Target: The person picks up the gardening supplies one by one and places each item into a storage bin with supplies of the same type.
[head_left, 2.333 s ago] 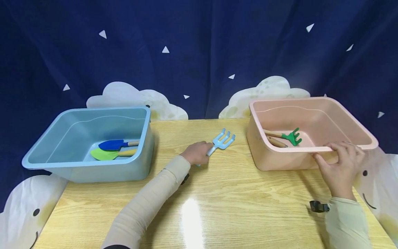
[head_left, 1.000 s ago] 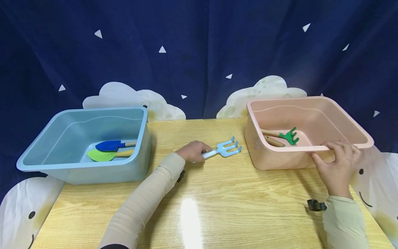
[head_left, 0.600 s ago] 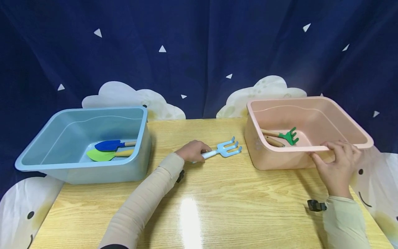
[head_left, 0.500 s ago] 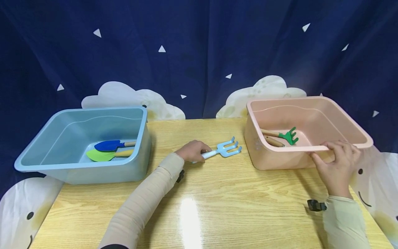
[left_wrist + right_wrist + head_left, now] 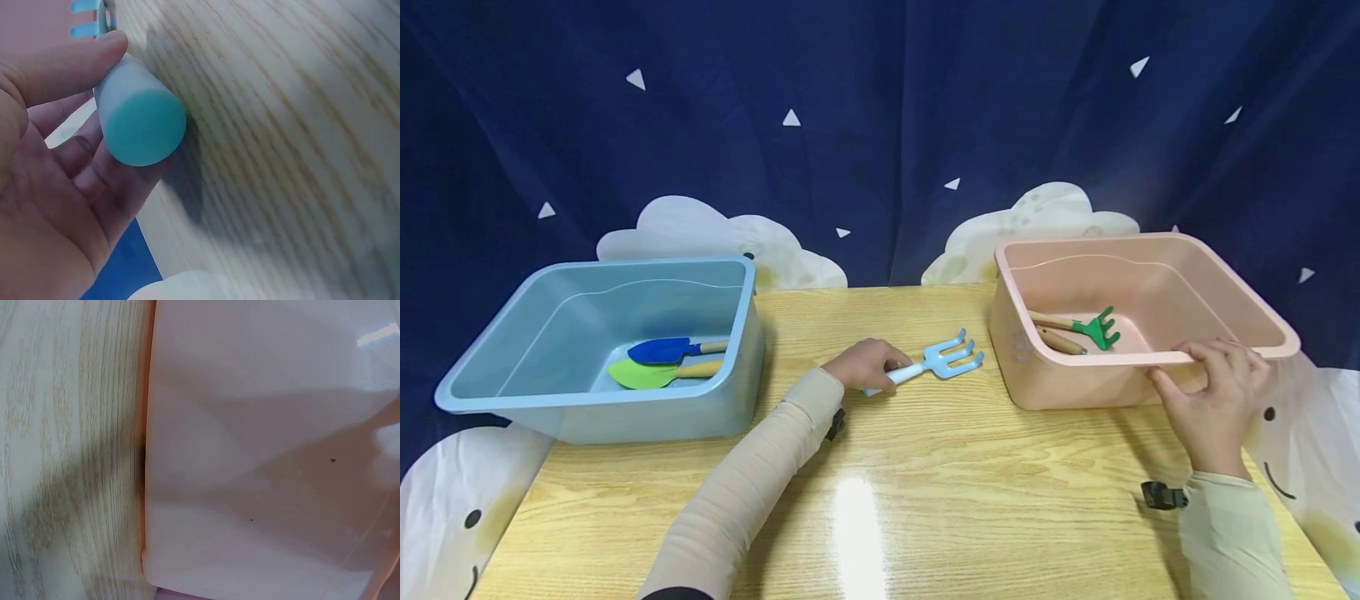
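Observation:
My left hand [image 5: 865, 365] holds the white handle of a light blue hand fork [image 5: 942, 360] between thumb and fingers, mid-table. Its tines point right, towards the pink tub [image 5: 1097, 359]; whether it touches the table I cannot tell. In the left wrist view the handle's turquoise end [image 5: 144, 128] faces the camera. My right hand [image 5: 1221, 408] grips the pink tub's front rim, thumb outside, fingertips over the edge. A green hand rake [image 5: 1099, 331] and a wooden handle [image 5: 1062, 341] lie inside; the handle's other end is hidden. The right wrist view shows the tub's outer wall [image 5: 206, 456].
On the left stands a blue tub [image 5: 625, 402]. It contains a blue trowel [image 5: 662, 350] and a green trowel [image 5: 643, 375] with a yellow handle. Behind the wooden table [image 5: 970, 500] hangs a dark blue curtain [image 5: 850, 150] with white triangles and clouds.
Since the oldest frame, the hand fork has swung from pointing up and right to pointing right, its tines now lower. Over the last second both hands stay almost still.

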Demonstrator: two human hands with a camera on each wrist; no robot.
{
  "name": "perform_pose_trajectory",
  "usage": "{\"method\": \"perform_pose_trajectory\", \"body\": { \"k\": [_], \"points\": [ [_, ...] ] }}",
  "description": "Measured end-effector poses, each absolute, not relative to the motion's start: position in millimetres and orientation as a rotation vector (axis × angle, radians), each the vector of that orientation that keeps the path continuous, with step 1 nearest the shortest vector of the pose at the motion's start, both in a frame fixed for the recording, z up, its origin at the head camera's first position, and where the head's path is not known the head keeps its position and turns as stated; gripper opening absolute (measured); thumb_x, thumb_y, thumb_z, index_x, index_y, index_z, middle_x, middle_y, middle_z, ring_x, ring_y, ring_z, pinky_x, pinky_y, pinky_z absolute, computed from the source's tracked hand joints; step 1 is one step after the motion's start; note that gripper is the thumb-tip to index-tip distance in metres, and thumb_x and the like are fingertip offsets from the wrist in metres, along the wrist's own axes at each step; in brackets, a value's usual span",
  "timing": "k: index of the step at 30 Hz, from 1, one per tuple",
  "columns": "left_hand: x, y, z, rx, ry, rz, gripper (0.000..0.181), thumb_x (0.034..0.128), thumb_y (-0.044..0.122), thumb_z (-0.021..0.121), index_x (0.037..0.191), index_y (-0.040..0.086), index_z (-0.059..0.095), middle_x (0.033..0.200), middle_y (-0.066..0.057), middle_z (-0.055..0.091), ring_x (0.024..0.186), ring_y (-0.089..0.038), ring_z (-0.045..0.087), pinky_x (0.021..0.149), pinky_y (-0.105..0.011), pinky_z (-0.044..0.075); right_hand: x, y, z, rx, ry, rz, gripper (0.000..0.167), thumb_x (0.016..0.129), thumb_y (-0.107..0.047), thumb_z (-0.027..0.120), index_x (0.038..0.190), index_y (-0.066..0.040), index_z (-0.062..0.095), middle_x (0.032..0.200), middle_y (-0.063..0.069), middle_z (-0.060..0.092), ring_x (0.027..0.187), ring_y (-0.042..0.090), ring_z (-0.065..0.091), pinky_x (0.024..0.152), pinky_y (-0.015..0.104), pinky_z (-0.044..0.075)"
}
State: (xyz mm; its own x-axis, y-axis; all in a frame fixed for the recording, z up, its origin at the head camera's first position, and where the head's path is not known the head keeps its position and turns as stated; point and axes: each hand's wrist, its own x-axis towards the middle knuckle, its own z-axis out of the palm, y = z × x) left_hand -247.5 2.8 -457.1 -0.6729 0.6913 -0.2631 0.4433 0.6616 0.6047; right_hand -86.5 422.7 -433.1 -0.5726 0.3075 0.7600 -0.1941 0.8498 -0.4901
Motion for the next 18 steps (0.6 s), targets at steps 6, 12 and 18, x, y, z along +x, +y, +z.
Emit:
{"method": "perform_pose_trajectory", "body": {
  "k": [6,12,18],
  "points": [
    [-247.6,2.4,-455.7,0.893,2.358,0.689,0.053,0.0823,0.001,0.075,0.131,0.019,0.066,0.111,-0.006,0.074,0.095,-0.016,0.066,0.085,-0.03,0.054,-85.4,421.2,-430.7,-0.095,-2.101,0.642,0.09,0.077,-0.077,0.061,0.1,0.01,0.065,0.111,0.03,0.057,0.126,0.003,0.03,0.115,0.036,0.012],
    [-248.5,3.8,-456.1,0.962,2.336,0.626,0.046,0.0804,-0.003,0.073,0.12,0.02,0.068,0.1,-0.003,0.07,0.084,-0.015,0.058,0.078,-0.028,0.05,-84.9,420.8,-431.1,-0.097,-2.104,0.642,0.091,0.076,-0.078,0.061,0.099,0.01,0.065,0.111,0.03,0.057,0.124,-0.001,0.027,0.114,0.036,0.013],
    [-248.9,5.2,-458.2,1.0,2.37,0.612,0.04,0.0788,-0.005,0.069,0.11,0.019,0.069,0.085,0.001,0.065,0.075,-0.013,0.052,0.07,-0.024,0.044,-85.2,422.3,-431.6,-0.101,-2.102,0.65,0.09,0.076,-0.078,0.061,0.1,0.009,0.066,0.113,0.03,0.058,0.128,0.011,0.034,0.115,0.038,0.013]
  ]
}}
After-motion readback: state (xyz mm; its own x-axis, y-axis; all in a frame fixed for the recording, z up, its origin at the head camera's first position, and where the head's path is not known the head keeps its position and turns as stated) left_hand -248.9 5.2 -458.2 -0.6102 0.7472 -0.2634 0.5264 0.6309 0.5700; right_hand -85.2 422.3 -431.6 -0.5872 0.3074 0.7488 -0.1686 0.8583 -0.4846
